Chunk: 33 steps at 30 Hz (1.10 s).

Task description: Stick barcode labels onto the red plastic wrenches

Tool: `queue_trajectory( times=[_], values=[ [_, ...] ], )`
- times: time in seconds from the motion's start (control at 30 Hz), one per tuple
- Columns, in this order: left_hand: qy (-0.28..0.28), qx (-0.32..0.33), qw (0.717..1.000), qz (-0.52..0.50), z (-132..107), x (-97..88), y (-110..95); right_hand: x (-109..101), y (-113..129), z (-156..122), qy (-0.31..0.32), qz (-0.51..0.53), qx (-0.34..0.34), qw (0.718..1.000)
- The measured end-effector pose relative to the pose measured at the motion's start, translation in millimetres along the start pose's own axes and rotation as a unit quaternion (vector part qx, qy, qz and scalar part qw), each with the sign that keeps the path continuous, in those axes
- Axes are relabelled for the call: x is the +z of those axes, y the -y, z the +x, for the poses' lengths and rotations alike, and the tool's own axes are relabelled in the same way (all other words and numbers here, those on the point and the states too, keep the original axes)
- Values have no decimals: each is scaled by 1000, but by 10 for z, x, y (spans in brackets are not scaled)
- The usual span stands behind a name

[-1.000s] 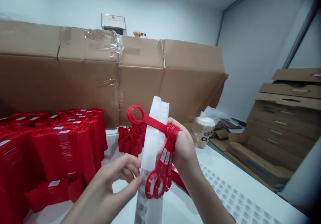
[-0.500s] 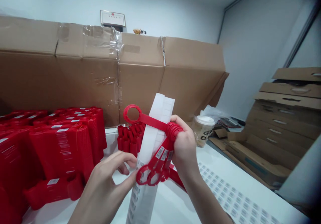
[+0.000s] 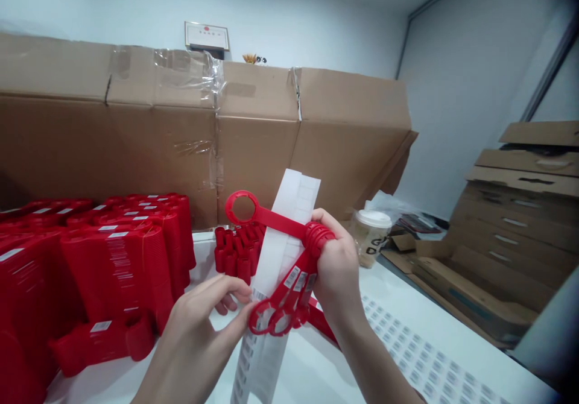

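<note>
My right hand (image 3: 337,265) is closed around a fanned bunch of red plastic straps with ring ends (image 3: 294,283); several carry barcode stickers. One more red strap (image 3: 278,221) points left from that hand, its ring standing free and its band crossing a white sheet of barcode labels (image 3: 271,253). The sheet rises folded behind the straps, its upper end near the right fingers. At the sheet's left edge, my left hand (image 3: 203,325) pinches with thumb and forefinger beside a row of barcodes. Whether a single label is between the fingertips cannot be made out.
Stacked red straps (image 3: 117,271) fill the left of the white table, with a smaller red group (image 3: 237,250) behind the sheet. Another label sheet (image 3: 420,356) lies at right. A lidded cup (image 3: 371,235), a large cardboard box (image 3: 253,145) and stacked cartons (image 3: 520,211) stand beyond.
My left thumb and forefinger have drawn closer together at the sheet's edge. The whole view has shifted slightly; the right hand keeps its hold on the straps.
</note>
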<state>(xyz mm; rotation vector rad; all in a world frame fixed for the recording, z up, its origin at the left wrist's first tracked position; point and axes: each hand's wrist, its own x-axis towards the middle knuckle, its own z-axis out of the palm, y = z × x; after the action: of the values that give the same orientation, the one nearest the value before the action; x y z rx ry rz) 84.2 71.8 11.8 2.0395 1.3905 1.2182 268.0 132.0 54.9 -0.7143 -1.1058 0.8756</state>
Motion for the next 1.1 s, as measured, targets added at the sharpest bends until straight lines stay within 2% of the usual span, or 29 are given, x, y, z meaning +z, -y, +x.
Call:
queue_trajectory(
  times=[0.27, 0.4, 0.67, 0.83, 0.93, 1.03, 1.1],
  values=[
    [-33, -7, 999, 12, 31, 19, 44, 28, 30, -21, 8, 14, 2, 1000],
    [-21, -2, 1000, 15, 27, 16, 44, 27, 33, -14, 9, 17, -2, 1000],
    [9, -38, 999, 7, -1, 9, 34, 35, 0, -11, 4, 17, -3, 1000],
    [-1, -45, 999, 11, -15, 2, 50, 25, -21, -15, -4, 13, -3, 1000],
    [-20, -34, 998, 48, -24, 15, 94, 25, -23, -14, -11, 0, -2, 1000],
    [-40, 4, 996, 79, -31, 50, 116, 39, -25, 3, -19, -6, 9, 1000],
    [-32, 25, 996, 79, -32, 67, 94, 47, -29, 14, -20, -10, 13, 1000]
  ],
)
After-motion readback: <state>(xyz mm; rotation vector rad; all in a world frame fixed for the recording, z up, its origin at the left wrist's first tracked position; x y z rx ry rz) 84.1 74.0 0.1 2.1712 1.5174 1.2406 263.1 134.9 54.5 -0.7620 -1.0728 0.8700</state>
